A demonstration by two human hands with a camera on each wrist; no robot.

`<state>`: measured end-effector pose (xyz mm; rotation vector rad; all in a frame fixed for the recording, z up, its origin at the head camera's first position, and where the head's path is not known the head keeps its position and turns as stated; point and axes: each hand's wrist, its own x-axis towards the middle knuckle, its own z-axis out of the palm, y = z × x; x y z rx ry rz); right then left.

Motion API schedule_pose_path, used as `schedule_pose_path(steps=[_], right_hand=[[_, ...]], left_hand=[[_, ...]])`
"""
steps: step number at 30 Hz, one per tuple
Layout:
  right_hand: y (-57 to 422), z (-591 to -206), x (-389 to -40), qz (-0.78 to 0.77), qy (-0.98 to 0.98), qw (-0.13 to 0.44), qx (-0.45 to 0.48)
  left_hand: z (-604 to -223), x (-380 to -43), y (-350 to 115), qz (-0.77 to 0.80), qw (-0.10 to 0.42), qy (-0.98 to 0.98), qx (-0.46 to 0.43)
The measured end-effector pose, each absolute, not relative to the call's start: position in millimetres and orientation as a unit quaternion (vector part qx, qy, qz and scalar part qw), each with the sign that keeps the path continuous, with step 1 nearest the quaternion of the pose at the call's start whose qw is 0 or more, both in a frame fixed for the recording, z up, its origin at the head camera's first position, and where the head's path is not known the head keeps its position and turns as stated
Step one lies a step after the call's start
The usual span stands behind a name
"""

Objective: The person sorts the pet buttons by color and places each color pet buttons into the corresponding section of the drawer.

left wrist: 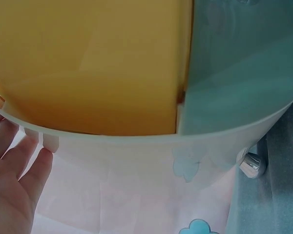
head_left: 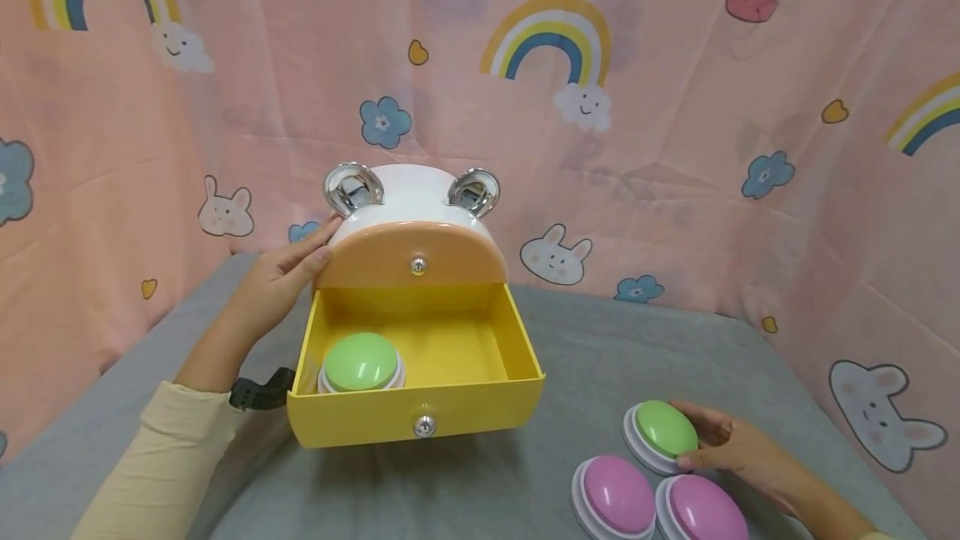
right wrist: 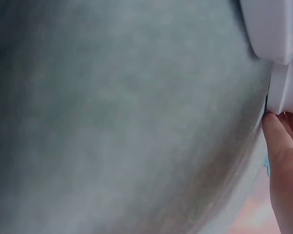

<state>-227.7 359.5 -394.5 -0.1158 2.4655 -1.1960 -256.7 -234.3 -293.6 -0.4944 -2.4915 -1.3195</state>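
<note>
A white box (head_left: pixel 411 190) with silver ears has a peach upper drawer (head_left: pixel 375 252) pushed in and a yellow lower drawer (head_left: pixel 360 423) pulled out. In the drawer's front left corner sits a round push button (head_left: pixel 362 362) with a green dome and white base. My left hand (head_left: pixel 273 277) rests against the box's left side, fingers extended; its fingertips touch the white wall (left wrist: pixel 127 156) in the left wrist view. On the right, my right hand (head_left: pixel 723 440) holds a second green push button (head_left: pixel 666 430) by its edge, between thumb and fingers.
Two pink push buttons (head_left: pixel 618 492) lie side by side just in front of the held green one. A grey cloth (head_left: pixel 592 340) covers the table. Behind it hangs a pink curtain (head_left: pixel 465 107) with rainbows and rabbits. A dark band (head_left: pixel 262 390) circles the left wrist.
</note>
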Motion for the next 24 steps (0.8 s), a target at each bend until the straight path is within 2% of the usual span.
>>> schedule_pose_path(steps=[14,24], right_hand=[[351.1,-387.2,-225.4,-0.394,0.906,0.155,-0.018],[332.0,-350.9,-222.0,-0.376,0.920,0.093,-0.052]], left_hand=[[-292.9,-255.7,-234.4,-0.447,0.137,-0.868,-0.166],[-292.7,-255.5,-234.0,-0.456,0.138,-0.863,-0.170]])
